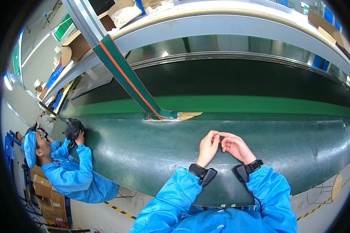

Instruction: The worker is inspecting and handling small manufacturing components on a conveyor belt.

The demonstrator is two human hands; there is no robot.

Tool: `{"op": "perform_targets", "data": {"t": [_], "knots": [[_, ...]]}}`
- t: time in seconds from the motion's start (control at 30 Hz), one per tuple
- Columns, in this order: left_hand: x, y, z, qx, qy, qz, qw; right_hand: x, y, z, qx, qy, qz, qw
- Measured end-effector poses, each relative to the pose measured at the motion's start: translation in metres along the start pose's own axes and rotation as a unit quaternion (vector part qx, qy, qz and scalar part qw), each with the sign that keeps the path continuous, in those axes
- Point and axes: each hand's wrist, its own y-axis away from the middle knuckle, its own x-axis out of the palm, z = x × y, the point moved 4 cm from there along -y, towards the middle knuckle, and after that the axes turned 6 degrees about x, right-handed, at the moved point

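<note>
Over the green work surface [144, 151], right of the middle, my two hands meet at the fingertips. My left hand [208, 148] has its fingers loosely bent, pointing up and to the right. My right hand [238, 148] stretches its index finger across to the left fingertips, while its other fingers curl loosely. I see no object in either hand. Black straps with small dark boxes [209, 176] sit around both wrists, the right one with a cable.
A metal post [83, 21] comes down to a green strip with orange edges [132, 83], bent onto the surface beside yellow-and-white tape [188, 115]. At the left, a co-worker in blue [72, 174] holds a dark bundle [74, 128]. A long shelf [221, 25] spans the far side.
</note>
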Motion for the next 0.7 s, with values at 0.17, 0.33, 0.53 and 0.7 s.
{"op": "perform_targets", "data": {"t": [0.17, 0.33, 0.53, 0.7], "knots": [[0.0001, -0.0001, 0.0012, 0.004, -0.006, -0.006, 1.0, 0.0015, 0.0002, 0.0007, 0.0, -0.001, 0.0, 1.0], [0.0007, -0.0001, 0.0033, 0.007, -0.005, -0.012, 1.0, 0.0018, 0.0007, 0.001, -0.001, -0.002, 0.001, 1.0], [-0.0008, 0.0007, 0.0016, -0.004, -0.009, 0.0, 1.0, 0.0018, 0.0001, -0.0001, -0.001, -0.003, 0.001, 1.0], [0.0002, 0.0001, 0.0019, -0.002, -0.005, 0.0, 1.0, 0.0028, 0.001, 0.001, 0.001, -0.003, -0.014, 1.0]]}}
